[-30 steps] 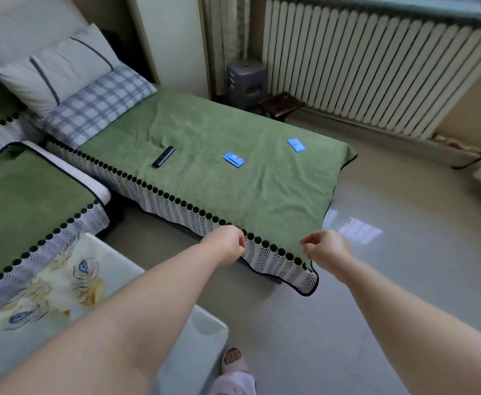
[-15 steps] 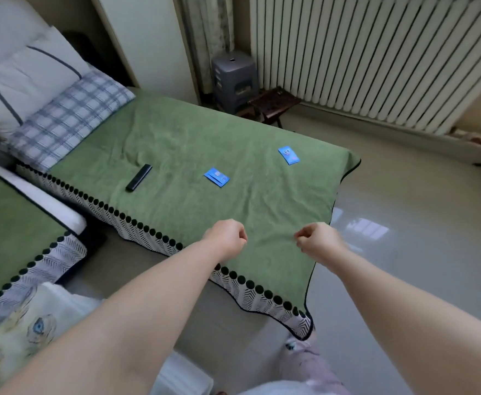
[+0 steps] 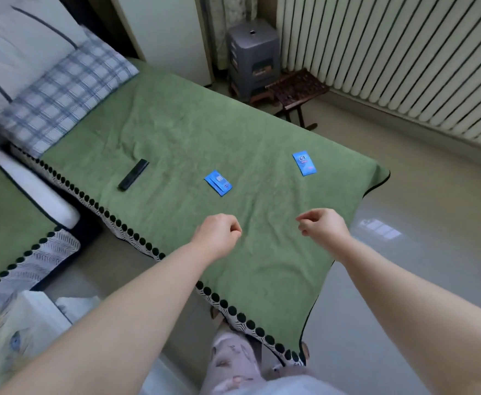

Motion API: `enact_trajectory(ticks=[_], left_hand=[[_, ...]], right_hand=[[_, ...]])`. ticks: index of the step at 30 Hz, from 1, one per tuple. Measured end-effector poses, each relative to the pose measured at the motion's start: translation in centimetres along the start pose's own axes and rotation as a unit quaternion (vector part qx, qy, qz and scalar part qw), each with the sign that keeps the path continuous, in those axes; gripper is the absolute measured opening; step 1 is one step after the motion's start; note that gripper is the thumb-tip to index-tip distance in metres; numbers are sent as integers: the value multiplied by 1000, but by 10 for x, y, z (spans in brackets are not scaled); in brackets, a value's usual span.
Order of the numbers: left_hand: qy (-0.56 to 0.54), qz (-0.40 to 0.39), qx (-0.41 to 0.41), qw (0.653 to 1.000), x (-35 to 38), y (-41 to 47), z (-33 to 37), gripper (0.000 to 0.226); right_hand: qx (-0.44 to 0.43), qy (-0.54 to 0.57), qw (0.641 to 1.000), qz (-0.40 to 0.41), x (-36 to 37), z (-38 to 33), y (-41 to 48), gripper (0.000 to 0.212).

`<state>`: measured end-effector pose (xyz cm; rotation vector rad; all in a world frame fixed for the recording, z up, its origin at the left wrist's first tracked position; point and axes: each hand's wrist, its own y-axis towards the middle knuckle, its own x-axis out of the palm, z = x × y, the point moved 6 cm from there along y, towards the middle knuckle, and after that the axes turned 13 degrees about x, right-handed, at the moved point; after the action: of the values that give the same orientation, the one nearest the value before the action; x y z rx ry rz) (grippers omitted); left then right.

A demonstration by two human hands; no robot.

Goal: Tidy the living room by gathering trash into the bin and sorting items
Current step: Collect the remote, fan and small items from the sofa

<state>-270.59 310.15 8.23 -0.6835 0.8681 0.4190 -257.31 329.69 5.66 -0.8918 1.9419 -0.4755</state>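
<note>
Green cover [image 3: 193,138] ends at glossy floor [image 3: 421,283] beside right hand [image 3: 325,227].

On the couch cover [image 3: 176,132] the remote [image 3: 133,174] lies by the left edge, the middle packet [image 3: 218,183] right of it, the other packet [image 3: 304,163] near the far-right corner

A chaise seat draped in a green cover [image 3: 176,132] edged with dark pompoms carries 4 things: a black remote control [image 3: 133,174] near the left edge, a blue packet [image 3: 218,182] mid-cover, a second blue packet [image 3: 304,163] well right, and a plaid pillow [image 3: 62,89] at the far-left end.
</note>
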Motion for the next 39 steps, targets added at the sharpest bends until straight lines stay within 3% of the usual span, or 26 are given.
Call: enact_trajectory(ticks=[11, 19, 24, 31, 39], left_hand=[[-105, -10, -52, 993, -11, 132, -51, 18], [-125, -27, -160, 979, 54, 235, -66, 21], [-136, -20, -153, 979, 93, 316, -52, 24], [-128, -28, -157, 979, 138, 389, -63, 25], [-102, -28, -170, 980, 161, 414, -101, 22]], right_hand=[[107, 95, 990, 5, 25, -44, 118, 21], [116, 18, 993, -14, -5, -47, 271, 20], [94, -57, 994, -14, -10, -47, 354, 25], [132, -63, 989, -28, 27, -39, 440, 41], [150, -114, 980, 72, 39, -35, 498, 52]])
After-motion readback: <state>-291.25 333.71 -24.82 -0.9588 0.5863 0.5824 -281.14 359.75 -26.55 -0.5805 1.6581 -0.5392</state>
